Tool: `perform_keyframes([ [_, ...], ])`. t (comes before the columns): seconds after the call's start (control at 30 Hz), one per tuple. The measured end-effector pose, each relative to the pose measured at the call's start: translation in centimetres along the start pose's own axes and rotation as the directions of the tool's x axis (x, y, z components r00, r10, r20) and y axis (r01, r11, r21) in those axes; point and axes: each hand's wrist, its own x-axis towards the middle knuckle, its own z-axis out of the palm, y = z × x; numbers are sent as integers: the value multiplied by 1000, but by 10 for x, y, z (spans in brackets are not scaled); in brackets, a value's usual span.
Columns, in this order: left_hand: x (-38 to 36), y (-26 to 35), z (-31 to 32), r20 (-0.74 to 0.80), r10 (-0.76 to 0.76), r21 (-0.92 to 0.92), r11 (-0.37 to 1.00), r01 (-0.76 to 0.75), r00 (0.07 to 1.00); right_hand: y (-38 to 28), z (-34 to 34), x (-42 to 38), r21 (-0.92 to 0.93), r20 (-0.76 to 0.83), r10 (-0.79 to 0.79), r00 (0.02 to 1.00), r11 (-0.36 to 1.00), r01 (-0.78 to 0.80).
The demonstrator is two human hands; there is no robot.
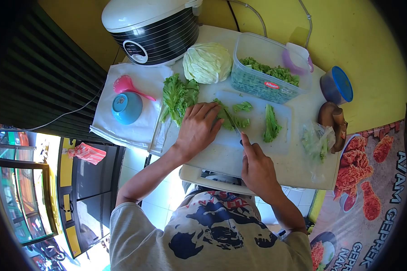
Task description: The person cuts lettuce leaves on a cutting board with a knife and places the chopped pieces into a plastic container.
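Observation:
My right hand [260,169] is closed around the handle of a knife [233,121]; its blade slants up and left over a white cutting board [257,142]. Beside the blade, my left hand [198,124] presses its bent fingers down on lettuce [222,107], partly hidden beneath them. Cut lettuce pieces [243,106] lie just right of the blade. Farther right on the board rests a long lettuce leaf [271,124]. A heap of leafy lettuce [178,95] sits left of the board, close to my left hand.
Behind the board stand a cabbage [207,63] and a clear container [257,86] holding chopped lettuce. A rice cooker [160,40] is at the back left, near a blue bowl [126,108] and pink ladle [129,86]. A plastic bag [316,142] and blue-lidded tub [337,86] are right.

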Motion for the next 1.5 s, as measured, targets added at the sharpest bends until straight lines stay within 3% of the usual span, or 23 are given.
perform_keyframes([
  [0.27,-1,-2,0,12,0,20,1000,0,1000,9,-15,-10,-149,31,-10,999,989,15],
  [0.47,-4,6,-6,-38,44,39,998,-42,998,13,-4,-6,-63,-79,-93,993,994,89],
  [0.67,-12,1,0,5,116,38,992,-116,993,8,10,13,-116,-48,-80,996,990,74],
  [1.17,-13,2,2,2,77,6,997,-77,997,4,13,20,-84,-95,-109,990,991,101],
  [1.5,-13,2,2,-6,87,24,996,-87,996,-7,9,30,-139,-49,-39,998,990,32],
])
